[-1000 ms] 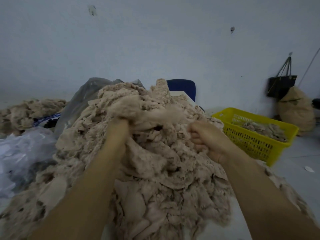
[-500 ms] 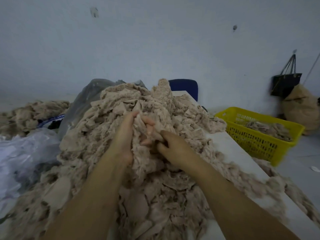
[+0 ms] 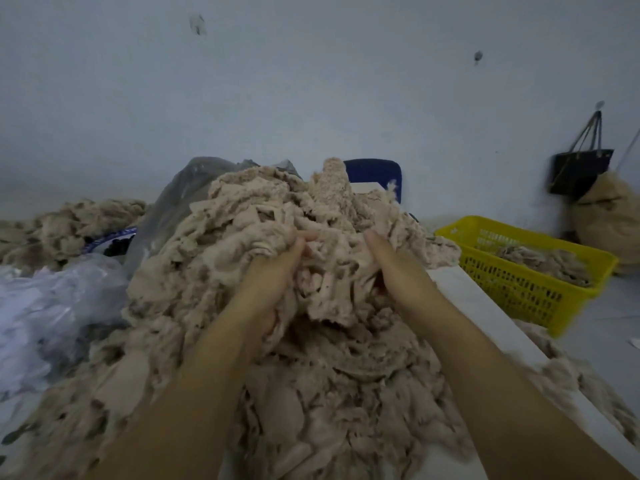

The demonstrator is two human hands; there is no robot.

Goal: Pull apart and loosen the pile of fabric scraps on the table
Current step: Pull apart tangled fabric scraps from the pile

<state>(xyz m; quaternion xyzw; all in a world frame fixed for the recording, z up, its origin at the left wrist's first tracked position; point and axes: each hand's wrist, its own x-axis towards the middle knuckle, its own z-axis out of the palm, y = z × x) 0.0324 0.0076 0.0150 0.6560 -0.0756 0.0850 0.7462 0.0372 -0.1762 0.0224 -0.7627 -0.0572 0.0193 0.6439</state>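
Observation:
A big heap of beige fabric scraps (image 3: 214, 278) covers the white table (image 3: 485, 306). Both my hands are sunk into its middle, a clump of scraps (image 3: 332, 282) between them. My left hand (image 3: 273, 271) grips the clump from the left, thumb on top and fingers buried in the cloth. My right hand (image 3: 398, 268) holds the clump's right side, thumb pointing up and fingers hidden in the scraps.
A yellow basket (image 3: 540, 296) with more scraps stands to the right, beyond the table edge. Clear plastic bags (image 3: 52, 306) lie at the left, another scrap pile (image 3: 52, 226) behind them. A blue chair back (image 3: 377, 174) shows behind the heap. A black bag (image 3: 581, 171) hangs on the wall.
One second ago my hands were wide apart stretching scraps. They came together at the heap's middle, and now have parted a little around a fresh clump further up.

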